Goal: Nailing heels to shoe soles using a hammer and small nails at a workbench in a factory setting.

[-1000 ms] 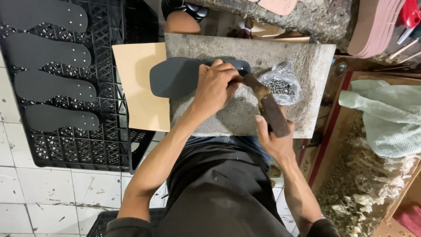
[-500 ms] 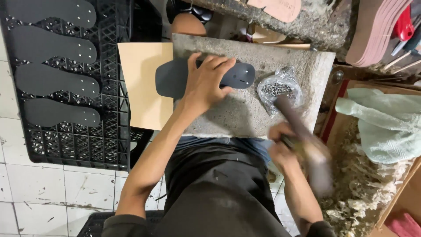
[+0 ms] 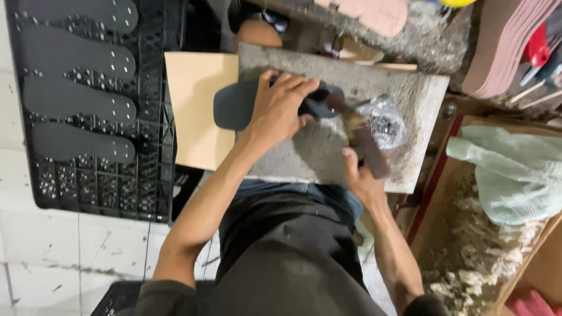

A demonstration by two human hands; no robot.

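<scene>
In the middle of the frame I see my left hand [image 3: 280,111] lying flat with the fingers spread, and it presses down on a dark sole [image 3: 237,105] that has the shape of a foot. The sole lies across the left edge of a grey stone slab [image 3: 304,155], so its heel part hangs over a piece of beige cardboard [image 3: 193,105] on the left. A little lower and to the right, my right hand [image 3: 360,175] is closed around the handle of a hammer [image 3: 360,137]; the brown tool is blurred, and its head points up and to the left, very near to the toe end of the sole, but I cannot tell if it touches. Just right of the hammer there is a small clear plastic bag [image 3: 383,120] with tiny dark pieces inside, resting on the slab. On the left side of the frame a black plastic crate [image 3: 105,181] carries four more dark soles with small holes, one under another. In the right part I see a pale green cloth [image 3: 515,175] on a heap of light scraps, and in the upper right corner a stack of brown soles [image 3: 497,47]
</scene>
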